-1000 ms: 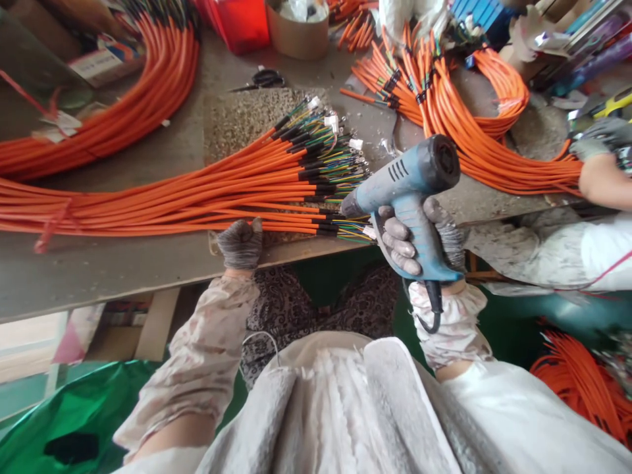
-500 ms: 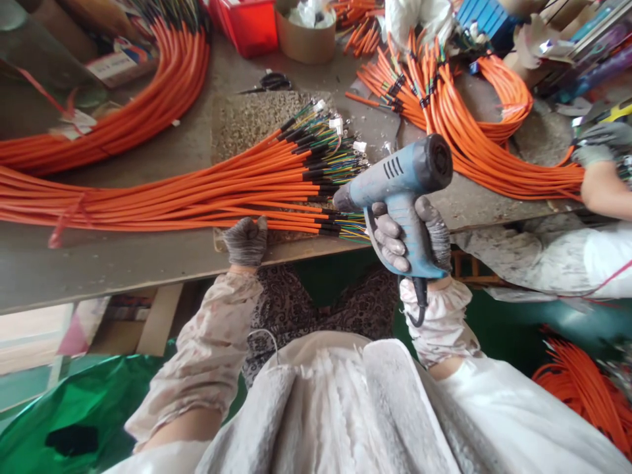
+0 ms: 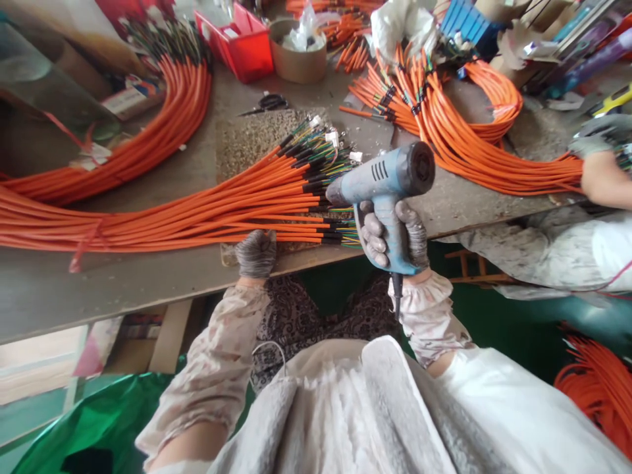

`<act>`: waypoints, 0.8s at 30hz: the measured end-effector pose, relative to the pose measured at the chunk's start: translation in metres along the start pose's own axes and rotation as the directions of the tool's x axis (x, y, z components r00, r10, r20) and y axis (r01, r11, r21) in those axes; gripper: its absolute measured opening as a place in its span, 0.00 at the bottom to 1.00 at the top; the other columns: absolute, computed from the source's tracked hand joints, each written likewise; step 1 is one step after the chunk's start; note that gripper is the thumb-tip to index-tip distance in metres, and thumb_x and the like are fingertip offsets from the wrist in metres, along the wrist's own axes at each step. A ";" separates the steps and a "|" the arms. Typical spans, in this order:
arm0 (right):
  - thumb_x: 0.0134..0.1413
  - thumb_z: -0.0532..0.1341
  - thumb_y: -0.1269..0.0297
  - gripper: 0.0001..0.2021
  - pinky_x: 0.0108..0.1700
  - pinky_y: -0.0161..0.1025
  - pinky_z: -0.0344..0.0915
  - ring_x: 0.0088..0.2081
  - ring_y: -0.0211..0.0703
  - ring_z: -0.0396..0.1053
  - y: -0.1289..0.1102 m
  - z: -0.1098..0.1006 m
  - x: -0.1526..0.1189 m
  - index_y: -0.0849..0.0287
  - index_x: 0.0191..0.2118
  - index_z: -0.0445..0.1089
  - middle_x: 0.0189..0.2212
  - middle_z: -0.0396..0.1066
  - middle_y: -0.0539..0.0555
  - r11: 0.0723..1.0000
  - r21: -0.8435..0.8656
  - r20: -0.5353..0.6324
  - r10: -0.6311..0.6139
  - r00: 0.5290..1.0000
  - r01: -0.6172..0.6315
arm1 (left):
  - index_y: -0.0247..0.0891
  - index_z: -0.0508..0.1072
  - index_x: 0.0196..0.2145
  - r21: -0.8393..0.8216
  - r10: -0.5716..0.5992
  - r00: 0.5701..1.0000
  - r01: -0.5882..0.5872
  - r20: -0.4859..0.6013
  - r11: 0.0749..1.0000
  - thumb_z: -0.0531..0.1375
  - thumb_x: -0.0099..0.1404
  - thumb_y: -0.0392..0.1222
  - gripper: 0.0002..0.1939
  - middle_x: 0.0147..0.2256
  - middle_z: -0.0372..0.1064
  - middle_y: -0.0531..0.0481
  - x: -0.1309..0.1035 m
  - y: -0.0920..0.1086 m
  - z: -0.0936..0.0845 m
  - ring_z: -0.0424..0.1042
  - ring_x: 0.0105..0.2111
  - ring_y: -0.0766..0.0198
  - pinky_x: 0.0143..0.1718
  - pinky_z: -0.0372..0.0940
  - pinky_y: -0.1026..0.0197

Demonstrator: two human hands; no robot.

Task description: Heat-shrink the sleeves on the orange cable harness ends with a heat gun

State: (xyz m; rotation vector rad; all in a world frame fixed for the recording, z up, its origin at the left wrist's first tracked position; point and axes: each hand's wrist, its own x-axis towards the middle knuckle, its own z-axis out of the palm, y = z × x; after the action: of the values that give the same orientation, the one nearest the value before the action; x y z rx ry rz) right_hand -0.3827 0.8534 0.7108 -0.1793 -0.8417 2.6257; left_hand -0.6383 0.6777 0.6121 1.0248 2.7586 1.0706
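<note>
My right hand [image 3: 390, 230], in a grey-coated glove, grips a blue heat gun [image 3: 378, 178] by its handle. The gun's dark nozzle points left, over the fanned-out ends of a bundle of orange cables [image 3: 197, 214]. Black sleeves [image 3: 316, 187] cover the cable ends, where thin yellow, green and dark wires come out; some carry white connectors [image 3: 332, 138]. My left hand [image 3: 255, 253], gloved too, is closed at the near edge of the bundle, around an orange cable there. Its fingertips are partly hidden. Under the bundle lies a rough, speckled board [image 3: 241, 135].
Another orange cable bundle [image 3: 185, 112] curves at the back left. Scissors [image 3: 270, 102], a red bin [image 3: 241, 49] and a round cardboard tub [image 3: 299, 62] stand behind. More cables [image 3: 464, 141] lie to the right, near a co-worker's gloved hand [image 3: 600, 135].
The view has shifted slightly, so the table sits lower in the picture. The heat gun has moved a little left over the wire ends. Both hands keep their hold.
</note>
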 end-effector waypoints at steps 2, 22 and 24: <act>0.62 0.67 0.48 0.24 0.15 0.31 0.68 0.23 0.35 0.63 -0.005 0.002 -0.013 0.63 0.54 0.70 0.30 0.71 0.46 0.999 -0.025 -0.046 -0.040 0.998 0.038 | 0.42 0.61 0.24 -0.012 0.062 0.997 -0.061 0.051 0.998 0.61 0.68 0.44 0.16 0.24 0.59 0.52 0.003 0.012 0.004 0.58 0.27 0.61 0.36 0.57 0.56; 0.60 0.69 0.48 0.23 0.09 0.29 0.61 0.18 0.35 0.52 -0.021 0.016 -0.034 0.59 0.52 0.69 0.24 0.63 0.44 0.956 0.044 0.107 -0.293 0.950 0.289 | 0.34 0.80 0.56 0.409 0.374 0.698 -0.682 0.610 0.606 0.60 0.76 0.45 0.18 0.55 0.74 0.33 0.070 0.127 0.046 0.69 0.60 0.39 0.62 0.62 0.43; 0.60 0.69 0.46 0.23 0.10 0.29 0.62 0.17 0.34 0.51 -0.022 0.016 -0.031 0.59 0.51 0.69 0.24 0.64 0.44 0.961 0.027 0.175 -0.277 0.945 0.276 | 0.34 0.80 0.55 0.396 0.374 0.685 -0.692 0.626 0.604 0.60 0.75 0.45 0.18 0.56 0.73 0.33 0.071 0.128 0.045 0.68 0.61 0.38 0.62 0.62 0.44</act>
State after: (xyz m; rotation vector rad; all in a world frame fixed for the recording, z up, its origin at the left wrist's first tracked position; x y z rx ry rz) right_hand -0.3513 0.8489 0.7369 0.1665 -0.8532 2.4010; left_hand -0.6105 0.8169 0.6701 1.9970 2.3822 -0.2089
